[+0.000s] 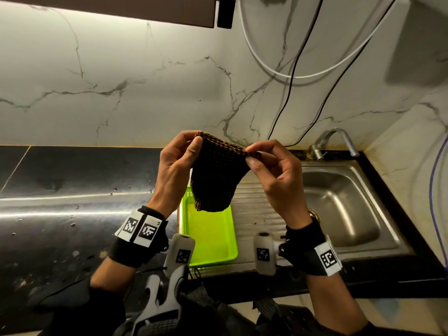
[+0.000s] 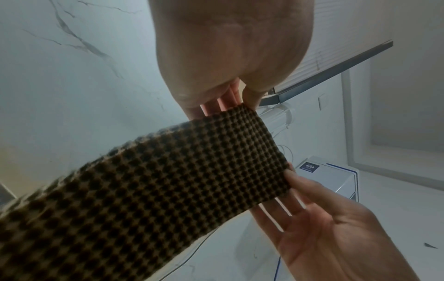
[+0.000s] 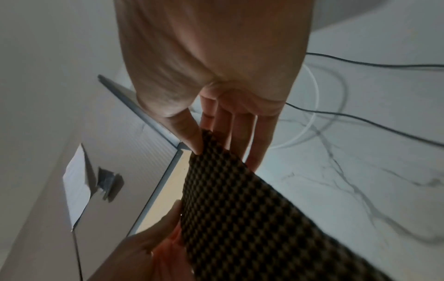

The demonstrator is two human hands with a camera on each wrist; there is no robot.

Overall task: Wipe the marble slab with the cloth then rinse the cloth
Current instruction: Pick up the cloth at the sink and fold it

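Observation:
A dark brown waffle-weave cloth hangs in the air between both hands, above the green tray. My left hand pinches its upper left corner between thumb and fingers. My right hand pinches the upper right corner. In the left wrist view the cloth stretches from my left hand to the right hand. In the right wrist view my right hand pinches the cloth. The dark marble slab lies to the left, wet with droplets.
A bright green plastic tray sits on the steel drainboard. The sink basin lies to the right, with a metal tap behind it. Cables hang on the white marble wall. The counter's front edge is close to me.

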